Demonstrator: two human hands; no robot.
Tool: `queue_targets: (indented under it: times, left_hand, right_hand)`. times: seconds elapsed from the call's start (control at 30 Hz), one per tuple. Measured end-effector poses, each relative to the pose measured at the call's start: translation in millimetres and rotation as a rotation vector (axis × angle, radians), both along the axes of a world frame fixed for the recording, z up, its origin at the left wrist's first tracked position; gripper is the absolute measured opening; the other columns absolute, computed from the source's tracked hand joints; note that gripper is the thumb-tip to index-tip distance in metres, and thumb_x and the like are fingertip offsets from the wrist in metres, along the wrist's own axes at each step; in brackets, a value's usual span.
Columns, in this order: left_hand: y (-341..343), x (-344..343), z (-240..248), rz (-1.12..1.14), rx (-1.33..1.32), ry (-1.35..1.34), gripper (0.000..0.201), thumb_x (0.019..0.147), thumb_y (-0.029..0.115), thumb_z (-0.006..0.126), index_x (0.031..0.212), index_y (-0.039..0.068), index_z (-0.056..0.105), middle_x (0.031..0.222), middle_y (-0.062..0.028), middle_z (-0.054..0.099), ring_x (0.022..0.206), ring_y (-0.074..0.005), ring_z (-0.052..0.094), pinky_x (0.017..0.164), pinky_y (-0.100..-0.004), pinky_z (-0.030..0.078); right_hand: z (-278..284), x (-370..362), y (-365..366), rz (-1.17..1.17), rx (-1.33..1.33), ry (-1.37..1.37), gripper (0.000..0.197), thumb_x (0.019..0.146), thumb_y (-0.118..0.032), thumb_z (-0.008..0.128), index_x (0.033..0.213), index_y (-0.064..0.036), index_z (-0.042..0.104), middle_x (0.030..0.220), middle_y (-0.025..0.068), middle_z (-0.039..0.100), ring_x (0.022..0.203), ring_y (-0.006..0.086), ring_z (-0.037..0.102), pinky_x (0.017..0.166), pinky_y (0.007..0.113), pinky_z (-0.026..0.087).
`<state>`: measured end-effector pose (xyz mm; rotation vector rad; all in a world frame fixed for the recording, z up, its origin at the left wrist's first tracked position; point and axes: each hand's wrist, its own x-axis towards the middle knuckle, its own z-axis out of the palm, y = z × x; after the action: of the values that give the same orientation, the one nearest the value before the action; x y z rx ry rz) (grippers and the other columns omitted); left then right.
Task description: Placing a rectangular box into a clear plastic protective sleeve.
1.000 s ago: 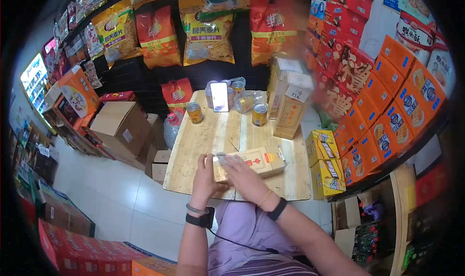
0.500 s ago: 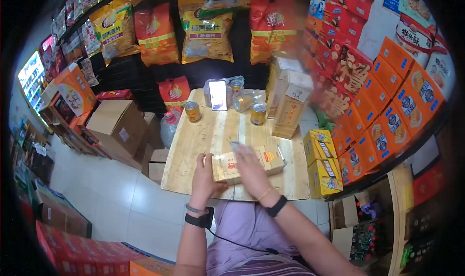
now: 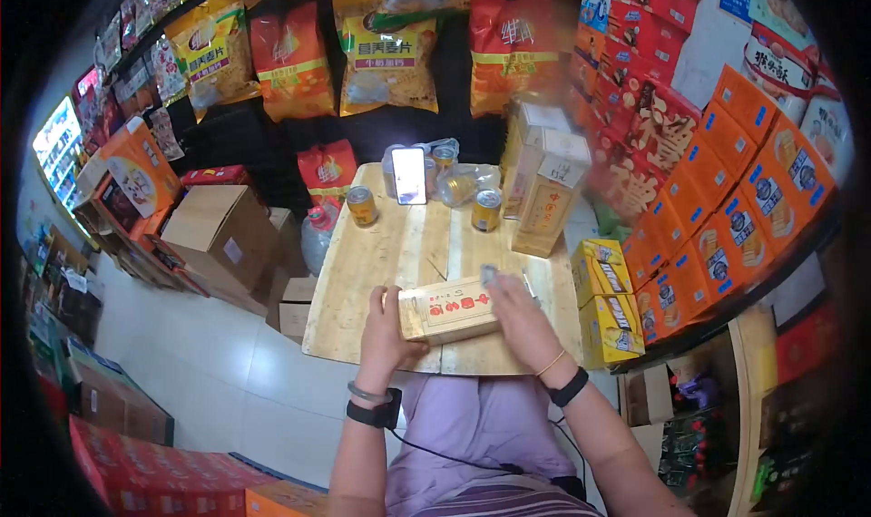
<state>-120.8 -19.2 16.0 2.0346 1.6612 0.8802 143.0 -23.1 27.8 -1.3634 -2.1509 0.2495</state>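
Note:
A long gold carton (image 3: 446,312) with red print lies flat near the front edge of the wooden table (image 3: 386,263). My left hand (image 3: 385,328) is closed round its left end, with the thumb at the near side. My right hand (image 3: 524,322) lies over the carton's right end and covers the print there. From its fingertips pokes a small grey, crumpled, cloth-like piece (image 3: 488,275), mostly hidden by the fingers.
Farther back on the table stand two gold cans (image 3: 362,207) (image 3: 485,211), a lit phone (image 3: 409,176), clear plastic containers (image 3: 458,189) and two tall gold cartons (image 3: 549,199). Yellow boxes (image 3: 612,326) stand by the table's right edge, cardboard boxes (image 3: 222,240) to its left.
My right hand has slid right along the carton's top with the grey piece, baring the red print in the middle. My left hand has stayed at the left end.

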Motion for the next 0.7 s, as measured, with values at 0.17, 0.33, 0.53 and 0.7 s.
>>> queue_targets:
  times: [0.17, 0.33, 0.53, 0.7]
  left_hand:
    - [3, 3, 5, 0.003, -0.020, 0.014, 0.114, 0.043, 0.014, 0.096, 0.140, 0.003, 0.037, 0.144, -0.0260, 0.034, 0.120, -0.0454, 0.053, 0.098, -0.0437, 0.050]
    - [2, 0, -4, 0.009, 0.002, 0.063, 0.116, 0.043, 0.018, 0.096, 0.141, 0.002, 0.036, 0.145, -0.0241, 0.033, 0.122, -0.0436, 0.052, 0.100, -0.0438, 0.049]
    - [7, -3, -17, 0.000, 0.026, 0.023, 0.115, 0.043, 0.014, 0.096, 0.140, 0.000, 0.037, 0.146, -0.0264, 0.033, 0.122, -0.0445, 0.052, 0.099, -0.0435, 0.049]
    - [1, -1, -1, -0.005, -0.007, 0.006, 0.112, 0.043, 0.013, 0.095, 0.139, 0.001, 0.038, 0.144, -0.0255, 0.034, 0.119, -0.0443, 0.053, 0.098, -0.0437, 0.050]
  right_hand:
    - [-13, -17, 18, -0.184, 0.097, -0.116, 0.045, 0.094, -0.009, 0.054, 0.137, 0.0026, 0.049, 0.147, 0.0215, 0.043, 0.138, 0.0420, 0.036, 0.117, 0.044, 0.030]
    - [-19, -87, 26, -0.016, 0.204, -0.349, 0.045, 0.092, -0.008, 0.053, 0.134, 0.0081, 0.050, 0.146, 0.0221, 0.044, 0.139, 0.0396, 0.036, 0.119, 0.045, 0.028]
    - [-22, -108, 4, 0.224, 0.225, -0.079, 0.047, 0.087, -0.005, 0.053, 0.133, 0.0082, 0.051, 0.143, 0.0221, 0.047, 0.137, 0.0382, 0.039, 0.119, 0.045, 0.029]
    - [-9, -35, -12, 0.221, 0.088, -0.038, 0.052, 0.087, -0.001, 0.055, 0.138, 0.0001, 0.048, 0.142, 0.0217, 0.048, 0.136, 0.0413, 0.040, 0.114, 0.045, 0.036]
